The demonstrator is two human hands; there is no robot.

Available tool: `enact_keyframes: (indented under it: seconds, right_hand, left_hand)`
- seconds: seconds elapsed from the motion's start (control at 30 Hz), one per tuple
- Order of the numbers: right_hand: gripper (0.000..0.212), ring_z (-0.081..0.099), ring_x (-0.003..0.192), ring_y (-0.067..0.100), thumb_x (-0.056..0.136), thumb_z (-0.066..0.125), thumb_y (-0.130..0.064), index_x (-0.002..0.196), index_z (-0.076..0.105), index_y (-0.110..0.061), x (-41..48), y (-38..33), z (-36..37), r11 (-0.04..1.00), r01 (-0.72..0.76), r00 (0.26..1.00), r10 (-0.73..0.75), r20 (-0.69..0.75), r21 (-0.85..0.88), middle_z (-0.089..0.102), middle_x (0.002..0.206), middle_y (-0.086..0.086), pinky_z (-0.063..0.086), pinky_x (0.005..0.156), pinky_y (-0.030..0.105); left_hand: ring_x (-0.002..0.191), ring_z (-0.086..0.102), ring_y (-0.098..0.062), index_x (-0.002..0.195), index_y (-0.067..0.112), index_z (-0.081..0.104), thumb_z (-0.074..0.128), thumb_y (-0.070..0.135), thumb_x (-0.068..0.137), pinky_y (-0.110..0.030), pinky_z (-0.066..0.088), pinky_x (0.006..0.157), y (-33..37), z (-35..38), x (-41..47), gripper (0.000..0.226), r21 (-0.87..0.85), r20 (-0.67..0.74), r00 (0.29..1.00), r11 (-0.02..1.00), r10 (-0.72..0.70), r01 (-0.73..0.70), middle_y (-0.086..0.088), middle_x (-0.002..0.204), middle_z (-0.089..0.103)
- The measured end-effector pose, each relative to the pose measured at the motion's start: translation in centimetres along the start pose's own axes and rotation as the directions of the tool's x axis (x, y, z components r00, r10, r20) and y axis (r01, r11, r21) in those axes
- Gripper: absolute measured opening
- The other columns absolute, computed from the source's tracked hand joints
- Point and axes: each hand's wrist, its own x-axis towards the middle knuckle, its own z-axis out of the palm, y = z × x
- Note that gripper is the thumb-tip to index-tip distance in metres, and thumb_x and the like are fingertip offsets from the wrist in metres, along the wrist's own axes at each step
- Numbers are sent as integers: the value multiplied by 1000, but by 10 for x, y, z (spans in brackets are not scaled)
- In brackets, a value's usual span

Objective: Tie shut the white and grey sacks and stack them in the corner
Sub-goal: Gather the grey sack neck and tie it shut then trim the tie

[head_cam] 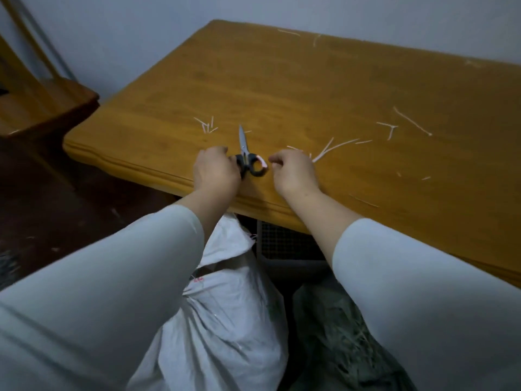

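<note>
Honey-coloured wooden table pushed up against a pale wall, seen from above, with both hands working at its near edge.

The left hand is knuckles up with its fingers curled over the left handle of a pair of scissors, so it's got hold of them. The scissors lie flat on the wood, blades closed and pointing away from the person. The handles are black, with a bit of white and pink on the right loop. The right hand sits just beside that loop with its fingers curled in and thumb and forefinger close together. Honestly can't tell if it's pinching something tiny or nothing at all. Both arms are in pale sleeves.

Short white string scraps are scattered over the tabletop, one bunch past the left hand and more off to the right.

Down below the table edge, the white sack stands on the floor between the arms, its crumpled top just under the table lip. Can't tell if it's tied. The grey sack slumps right next to it, under the right arm. Behind them there's a dark mesh crate under the table. A wooden chair stands off to the left on the dark floor.
</note>
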Motion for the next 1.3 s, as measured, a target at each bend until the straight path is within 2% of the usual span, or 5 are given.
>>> enact_keyframes:
  seconds: [0.33,0.5,0.8,0.97,1.3]
  right_hand:
    - [34,62,103,26,81,66,-11,115,62,-13,22,-9,19,979,-115,989,129,-77,170,66,109,6,51,86,35]
    - [19,59,56,18,81,58,-1,93,70,-10,-16,4,-7,817,-88,995,93,20,569,60,68,-1,48,51,25]
    - [29,57,51,6,81,58,9,105,68,-4,-106,88,-76,731,-137,990,75,121,669,64,71,-2,49,44,19]
    - [25,52,49,14,91,50,-16,80,66,-1,-156,148,-111,382,-489,872,235,429,784,61,59,4,42,37,23]
    - [11,36,34,2,82,65,-7,72,61,-7,-223,273,-127,428,-654,750,263,607,623,57,60,4,14,28,12]
  left_hand:
    - [78,52,-26,65,19,53,64,17,84,-31,44,67,-4,2,11,23,-95,70,995,992,-73,79,-3,78,55]
    - [90,66,-25,97,14,72,66,14,78,-39,55,83,-2,0,-28,20,-381,94,994,921,-52,85,-6,93,71]
    - [67,60,-21,64,18,64,71,39,78,-34,47,63,58,32,-134,26,-618,208,978,777,13,121,-6,69,65]
    - [71,55,-25,77,9,61,53,21,94,-33,43,68,83,83,-192,22,-612,456,886,696,-79,377,-9,74,57]
    - [90,58,-28,81,10,62,49,23,97,-44,47,79,96,189,-282,25,-546,726,680,684,100,483,-9,90,65]
